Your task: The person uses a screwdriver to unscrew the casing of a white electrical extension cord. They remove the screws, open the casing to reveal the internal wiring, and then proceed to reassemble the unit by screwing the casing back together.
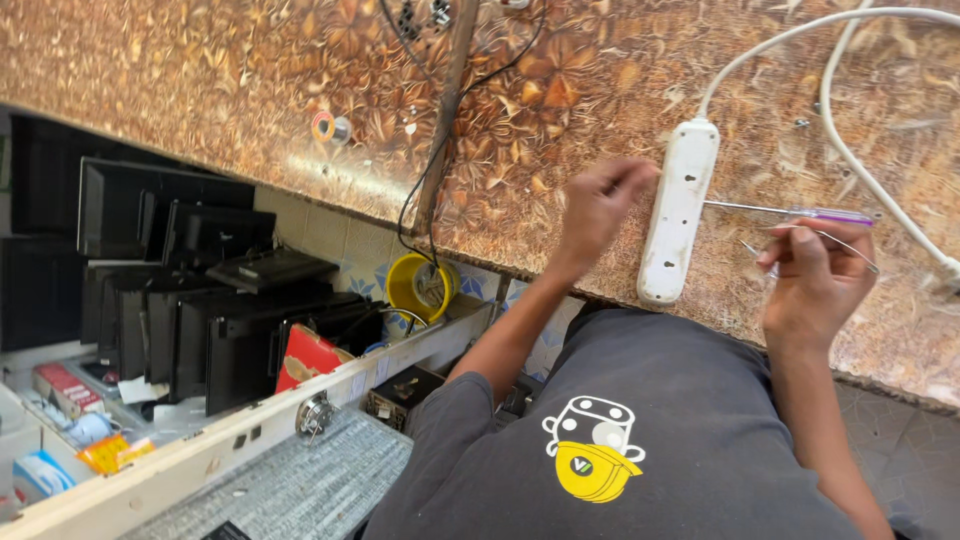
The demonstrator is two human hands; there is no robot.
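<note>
Here we are looking down at a brown worktop with a leaf-pattern laminate, running across the top of the frame. Right of centre lies a long white plastic power strip, its white cable curling off to the upper right corner.

The left hand hovers just beside the strip's left edge, fingers bunched together as if pinching something tiny; what sits in that grip I cannot tell, it is too small to make out. The right hand, at the right of the frame, has its fingers closed on a thin bright metal piece, wire-like or tweezer-like, hard to say which. Just above it, flat on the worktop, rests a slim screwdriver with a purple handle and a steel shaft, its tip pointing at the strip.

My read on handling: the power strip looks light, rigid and smooth-sided, best held across its long edges, clear of the sockets. The metal piece looks springy and slippery, so a fingertip pinch near its middle suits it.

Further off, a black wire drops over the worktop edge beside a brown stick. Below, at centre left, sits a yellow reel of wire, and dark flat screens stand stacked at the left.
</note>
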